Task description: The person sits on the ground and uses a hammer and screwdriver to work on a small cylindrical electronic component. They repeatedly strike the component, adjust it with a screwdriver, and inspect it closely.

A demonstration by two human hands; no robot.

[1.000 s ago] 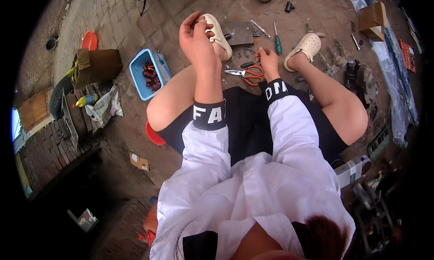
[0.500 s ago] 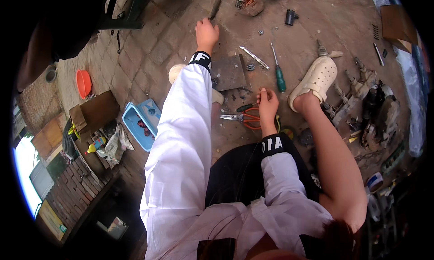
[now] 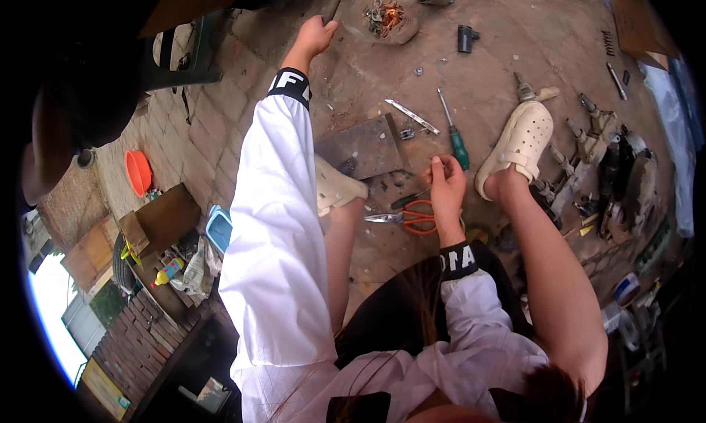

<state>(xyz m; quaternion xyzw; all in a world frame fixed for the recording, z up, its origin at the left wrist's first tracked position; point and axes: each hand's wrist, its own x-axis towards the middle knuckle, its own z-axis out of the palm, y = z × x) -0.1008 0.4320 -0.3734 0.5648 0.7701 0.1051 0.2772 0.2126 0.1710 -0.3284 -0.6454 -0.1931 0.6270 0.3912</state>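
Observation:
My left hand (image 3: 316, 36) reaches far forward, its fingers curled round the near end of a dark rod (image 3: 338, 2) whose far end runs out of view. My right hand (image 3: 446, 186) hangs low with thumb and fingers bent together; whatever it may hold does not show. Beside it lie orange-handled pliers (image 3: 418, 217) and a dark-handled screwdriver (image 3: 409, 198). Just beyond, a green-handled screwdriver (image 3: 459, 149) points away from me. A silver strip-like tool (image 3: 412, 116) rests to its left. Between my feet sits a flat metal plate (image 3: 368, 145), partly covered by my left sleeve.
A container of copper-coloured scraps (image 3: 386, 20) stands at the far middle, near a black cylindrical part (image 3: 465, 38). Greasy machine parts (image 3: 607, 177) crowd the right side. A blue tub (image 3: 219, 229) and a red basin (image 3: 137, 172) are at left. Another person's dark shape fills the upper left.
My left hand has moved forward and to the left, staying at the rod. My right hand has shifted slightly right and nearer. The whole view has shifted, and my left shoe shows more.

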